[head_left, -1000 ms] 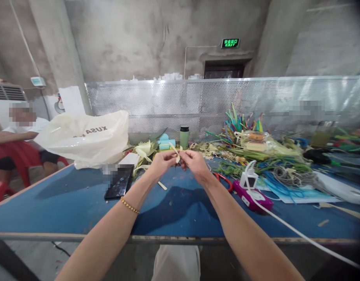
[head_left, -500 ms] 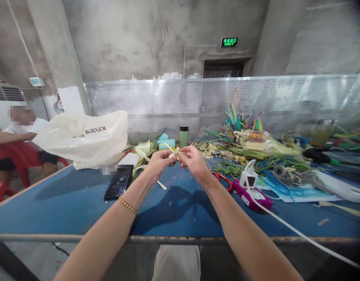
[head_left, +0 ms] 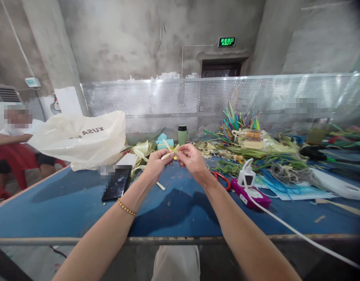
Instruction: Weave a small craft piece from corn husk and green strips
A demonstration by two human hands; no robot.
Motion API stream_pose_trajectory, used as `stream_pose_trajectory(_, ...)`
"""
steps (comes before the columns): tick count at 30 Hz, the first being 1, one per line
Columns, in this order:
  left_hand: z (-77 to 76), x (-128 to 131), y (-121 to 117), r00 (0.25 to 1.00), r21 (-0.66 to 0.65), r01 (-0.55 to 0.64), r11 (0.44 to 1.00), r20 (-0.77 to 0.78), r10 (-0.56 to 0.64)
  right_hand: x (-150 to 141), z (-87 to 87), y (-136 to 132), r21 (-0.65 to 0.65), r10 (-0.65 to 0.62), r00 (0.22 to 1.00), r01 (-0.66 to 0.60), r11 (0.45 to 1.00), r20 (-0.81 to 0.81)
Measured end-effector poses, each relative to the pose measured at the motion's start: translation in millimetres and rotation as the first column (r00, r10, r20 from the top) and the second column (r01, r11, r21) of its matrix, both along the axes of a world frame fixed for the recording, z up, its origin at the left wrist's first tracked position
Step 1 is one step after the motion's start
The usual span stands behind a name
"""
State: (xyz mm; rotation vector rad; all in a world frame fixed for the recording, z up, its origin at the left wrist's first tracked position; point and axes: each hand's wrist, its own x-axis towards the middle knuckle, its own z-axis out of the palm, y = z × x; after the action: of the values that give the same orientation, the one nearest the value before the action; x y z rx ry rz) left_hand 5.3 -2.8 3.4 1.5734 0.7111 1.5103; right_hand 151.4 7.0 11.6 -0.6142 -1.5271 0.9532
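Flat blue tabletop (head_left: 65, 212); left grip (head_left: 155, 164), right grip (head_left: 194, 160) pinched on thin pale strips (head_left: 167, 145).

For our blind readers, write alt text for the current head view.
A person's bare left hand and right hand hold thin, pale, flat strips over a blue, flat-topped table; a green, black-lidded cylindrical bottle stands beyond them.

Diffuse, fairly bright indoor light, with a soft shadow (head_left: 180, 208) across the blue tabletop (head_left: 80, 214). Glare streaks the metal screen (head_left: 133, 101); an exit sign (head_left: 227, 42) glows green. Wide-angle distortion stretches the edges; the pale strip (head_left: 166, 145) looks slightly soft.
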Motion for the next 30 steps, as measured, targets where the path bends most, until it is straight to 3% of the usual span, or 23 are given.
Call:
stream_pose_trajectory(9,2.3,9.1,-5.4,0.987,-0.006,0.009,1.0,0.162,-0.008,-6.3,-0.5,-5.1,-0.016,0.083,0.99,-0.085,0.996,-0.115)
stream_pose_trajectory(13,2.2,4.0,-2.1,0.989,-0.007,0.014,1.0,0.148,-0.013,-1.7,-2.4,0.5,0.005,0.065,0.997,-0.064,0.998,-0.033)
stream_pose_trajectory(16,1.3,-2.2,1.6,1.0,-0.048,-0.005,0.999,0.011,0.006,11.4,-0.5,10.9,0.109,-0.148,0.979,0.133,0.985,0.139)
stream_pose_trajectory(18,0.2,-4.1,2.2,0.997,-0.074,-0.014,0.997,-0.082,0.008,21.4,3.1,16.1,0.266,-0.396,0.903,0.345,0.9,0.169)
stream_pose_trajectory(20,-1.4,-3.9,1.4,0.988,-0.089,0.046,0.995,-0.146,-0.059,28.6,7.2,16.7,0.364,-0.462,0.866,0.375,0.853,0.19)
stream_pose_trajectory(24,-4.8,-1.9,-1.5,0.956,-0.116,0.199,0.973,-0.193,-0.219,31.8,11.9,8.1,0.2,-0.176,0.932,0.116,0.973,0.316)
stream_pose_trajectory(30,-4.3,-2.0,-3.7,0.943,-0.135,0.239,0.962,-0.207,-0.263,32.2,12.6,1.9,0.046,-0.023,0.981,0.014,0.999,0.192)
